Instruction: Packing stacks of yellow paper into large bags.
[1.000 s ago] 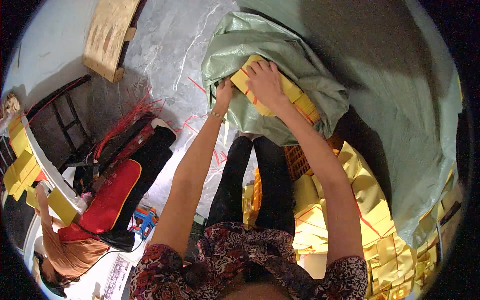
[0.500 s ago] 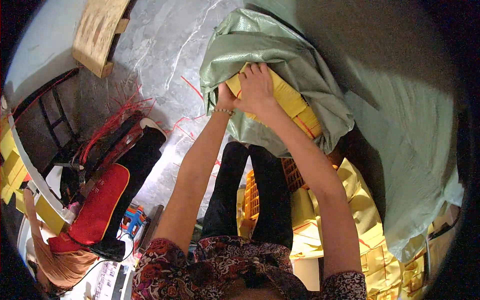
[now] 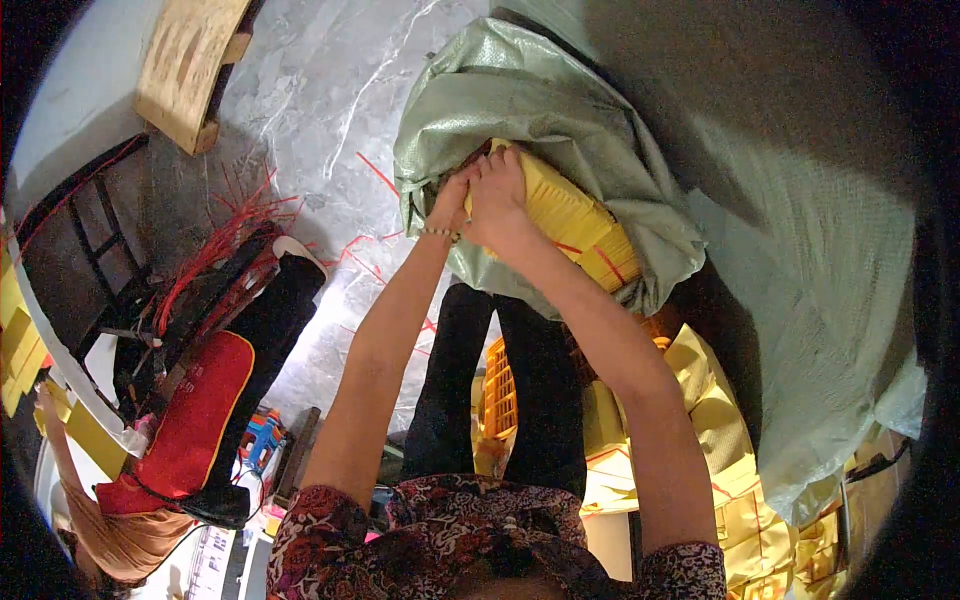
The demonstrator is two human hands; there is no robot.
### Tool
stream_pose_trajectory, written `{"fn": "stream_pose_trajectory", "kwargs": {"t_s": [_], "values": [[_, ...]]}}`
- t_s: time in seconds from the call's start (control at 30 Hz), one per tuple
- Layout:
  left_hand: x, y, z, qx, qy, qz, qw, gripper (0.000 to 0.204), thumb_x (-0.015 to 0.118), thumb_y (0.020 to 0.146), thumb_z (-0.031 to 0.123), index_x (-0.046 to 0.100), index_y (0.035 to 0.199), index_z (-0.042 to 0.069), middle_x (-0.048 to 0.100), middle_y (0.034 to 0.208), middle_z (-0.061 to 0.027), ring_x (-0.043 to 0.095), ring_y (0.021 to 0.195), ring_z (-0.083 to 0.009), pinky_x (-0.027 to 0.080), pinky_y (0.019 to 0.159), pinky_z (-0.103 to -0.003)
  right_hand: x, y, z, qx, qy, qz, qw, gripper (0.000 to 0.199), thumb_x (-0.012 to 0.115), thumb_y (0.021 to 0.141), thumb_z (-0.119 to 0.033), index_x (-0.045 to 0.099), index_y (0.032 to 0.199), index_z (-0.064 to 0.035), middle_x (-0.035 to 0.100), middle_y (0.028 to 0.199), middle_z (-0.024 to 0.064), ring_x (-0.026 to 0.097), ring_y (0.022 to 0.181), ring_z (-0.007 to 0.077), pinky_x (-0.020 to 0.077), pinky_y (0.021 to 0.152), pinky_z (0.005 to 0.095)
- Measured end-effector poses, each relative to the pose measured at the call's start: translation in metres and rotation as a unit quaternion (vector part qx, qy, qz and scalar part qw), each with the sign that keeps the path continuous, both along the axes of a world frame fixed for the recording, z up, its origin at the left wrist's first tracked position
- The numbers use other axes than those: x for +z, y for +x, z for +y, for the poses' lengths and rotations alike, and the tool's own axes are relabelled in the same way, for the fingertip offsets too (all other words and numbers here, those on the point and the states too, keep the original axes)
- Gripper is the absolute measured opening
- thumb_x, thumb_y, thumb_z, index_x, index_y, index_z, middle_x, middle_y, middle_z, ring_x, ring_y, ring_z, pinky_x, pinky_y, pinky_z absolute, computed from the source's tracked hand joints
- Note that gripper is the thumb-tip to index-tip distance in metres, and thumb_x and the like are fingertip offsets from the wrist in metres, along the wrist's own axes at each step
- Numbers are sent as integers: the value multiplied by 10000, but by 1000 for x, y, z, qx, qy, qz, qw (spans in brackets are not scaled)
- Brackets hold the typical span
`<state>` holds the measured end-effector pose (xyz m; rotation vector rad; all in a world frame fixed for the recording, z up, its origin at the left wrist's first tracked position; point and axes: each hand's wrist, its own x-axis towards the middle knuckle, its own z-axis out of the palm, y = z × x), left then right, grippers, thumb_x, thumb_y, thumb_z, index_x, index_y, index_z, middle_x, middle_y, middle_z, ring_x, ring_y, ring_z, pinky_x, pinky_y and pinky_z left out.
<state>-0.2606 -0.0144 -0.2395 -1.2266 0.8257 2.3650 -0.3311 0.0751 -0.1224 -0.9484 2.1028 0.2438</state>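
Yellow paper bundle, bound with thin red string, upper middle of the frame, lying slantwise in the mouth of a pale green woven sack. Sack cloth folded back around the bundle on all sides, only the top face and lower right end showing.

Right hand flat on the bundle's upper left end, fingers together and curled over its edge, pressed to the paper. Left hand just beside, touching the right, fingers bent and closed on the sack's rim at the bundle's corner; thin bracelet at the wrist. Both bare forearms rising from the lower edge, sleeves of a dark flowered top at the bottom.

Below the hands, dark trousers, an orange slatted crate between the legs, loose yellow sheets heaped lower right. More green sacking filling the right side. Grey marbled floor upper left, strewn with red string; wooden pallet at the top left corner. Red and black bag lower left, dark metal frame further left, another person's orange sleeve at the bottom left edge.
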Motion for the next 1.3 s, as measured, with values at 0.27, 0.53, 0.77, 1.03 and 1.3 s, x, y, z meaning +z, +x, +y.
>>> {"fn": "stream_pose_trajectory", "kwargs": {"t_s": [0.27, 0.53, 0.77, 1.03, 1.3], "values": [[-14, -4, 13, -12, -65, 23, 998, 412, 538, 882, 112, 456, 1284, 76, 518, 1255, -62, 494, 1140, -206, 431, 952, -339, -40, -15, -17, -52, 2, 10, 999, 445, 433, 834, -285, 577, 1214, -104, 517, 1292, 132, 447, 1232, 259, 192, 1057, 495], [-51, -4, 10, 88, 60, -30, 994, 454, 552, 873, 87, 431, 1311, 87, 495, 1286, -61, 479, 1161, -212, 420, 967, -335, -43, -62, -2, -214, -114, -46, 969, 357, 475, 809, -219, 653, 1046, -21, 614, 1121, 173, 592, 1046, 310, 446, 896, 423], [-51, -25, 37, 94, -11, 64, 993, 511, 607, 855, 102, 412, 1327, 84, 458, 1325, -100, 472, 1168, -253, 393, 1012, -377, -36, -90, 66, -244, -179, 59, 951, 279, 484, 829, -237, 693, 889, -63, 670, 798, 161, 634, 765, 399, 497, 734, 466], [-66, -18, 0, 240, 145, 16, 960, 458, 419, 942, 341, 454, 1282, 36, 474, 1311, -141, 478, 1161, -288, 377, 1020, -405, -21, -22, 81, -351, -416, 99, 833, 649, 598, 776, -532, 468, 1211, -69, 529, 1122, 275, 502, 1080, 418, 419, 902, 478], [-7, -16, 22, 74, -80, -3, 994, 502, 384, 937, 399, 454, 1283, 43, 484, 1306, -135, 475, 1173, -304, 371, 1010, -433, -40, -10, 80, -464, -403, 139, 777, 554, 682, 711, -473, 544, 1099, -102, 635, 903, 187, 614, 831, 372, 488, 727, 447]]}}
